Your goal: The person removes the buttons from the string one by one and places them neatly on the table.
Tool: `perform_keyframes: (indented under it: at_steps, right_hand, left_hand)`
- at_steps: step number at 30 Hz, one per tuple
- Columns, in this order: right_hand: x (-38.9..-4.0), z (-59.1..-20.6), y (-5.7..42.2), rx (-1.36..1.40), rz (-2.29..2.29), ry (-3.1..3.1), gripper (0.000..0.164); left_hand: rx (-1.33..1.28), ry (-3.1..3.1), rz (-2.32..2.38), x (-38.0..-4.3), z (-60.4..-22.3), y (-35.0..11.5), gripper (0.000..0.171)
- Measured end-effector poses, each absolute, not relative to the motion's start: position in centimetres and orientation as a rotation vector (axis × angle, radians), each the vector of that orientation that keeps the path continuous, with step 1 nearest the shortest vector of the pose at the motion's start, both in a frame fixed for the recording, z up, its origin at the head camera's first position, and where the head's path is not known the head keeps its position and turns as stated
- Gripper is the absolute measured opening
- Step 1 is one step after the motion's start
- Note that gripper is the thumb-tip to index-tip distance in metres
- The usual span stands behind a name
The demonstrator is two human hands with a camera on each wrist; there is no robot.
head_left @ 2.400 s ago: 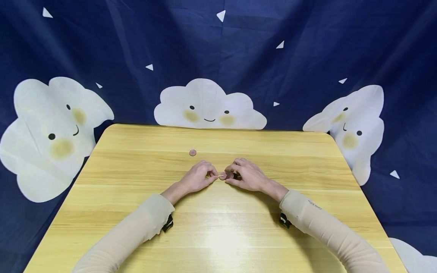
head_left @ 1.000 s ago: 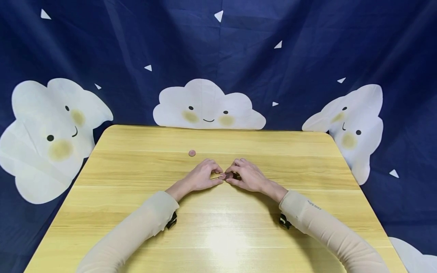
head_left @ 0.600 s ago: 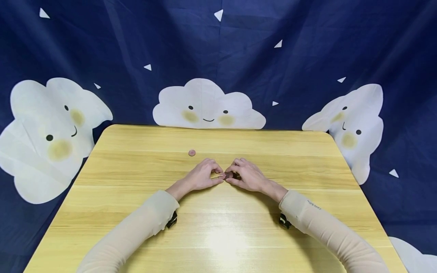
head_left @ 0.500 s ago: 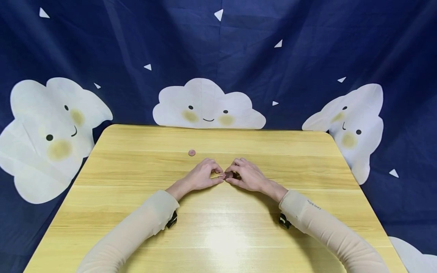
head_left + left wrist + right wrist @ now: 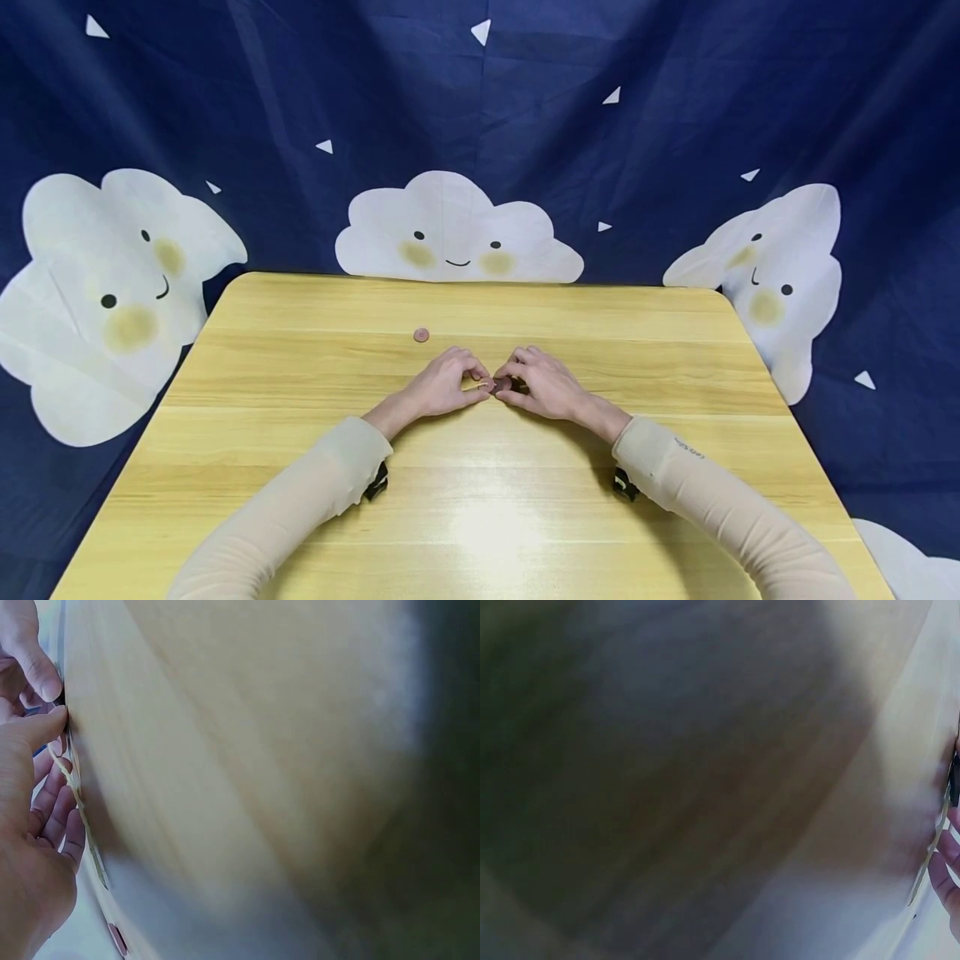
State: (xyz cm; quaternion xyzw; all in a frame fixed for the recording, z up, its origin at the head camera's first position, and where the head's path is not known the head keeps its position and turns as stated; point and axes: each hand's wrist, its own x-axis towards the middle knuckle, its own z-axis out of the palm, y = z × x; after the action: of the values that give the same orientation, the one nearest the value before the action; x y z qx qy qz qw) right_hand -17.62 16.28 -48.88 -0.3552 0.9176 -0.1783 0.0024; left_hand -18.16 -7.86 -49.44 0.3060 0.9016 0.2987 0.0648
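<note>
Mid-table in the head view, my left hand (image 5: pixel 442 385) pinches a small pinkish-brown button (image 5: pixel 488 386) by its edge. A thin yellow cord (image 5: pixel 474 387) runs from that button back under the left palm; the left wrist view shows the cord (image 5: pixel 79 799) trailing below the fingers. Facing it, my right hand (image 5: pixel 546 385) holds a darker reddish button (image 5: pixel 503 384) between thumb and fingers. The two buttons lie close together, and whether they touch is too small to tell. Something black (image 5: pixel 955 780) sits by the right fingers in the right wrist view.
Another pinkish button (image 5: pixel 422 335) lies flat on the wooden table (image 5: pixel 480 483), beyond the left hand. Behind the table's far edge hangs a dark blue curtain (image 5: pixel 420 100) with white clouds. A black strap shows below each sleeve cuff.
My left hand has moved slightly right, from pinching the yellow cord's tip to pinching the button itself. The right hand has stayed nearly still, and the loose button lies where it was.
</note>
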Motion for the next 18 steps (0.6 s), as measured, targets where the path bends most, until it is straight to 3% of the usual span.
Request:
perform_keyframes:
  at_steps: [18]
  right_hand:
    - [-17.61,-48.85,16.26,-1.103,-0.549,2.872,0.027]
  left_hand:
    - [0.944,2.741,0.951,-18.09,-49.72,-8.08,0.025]
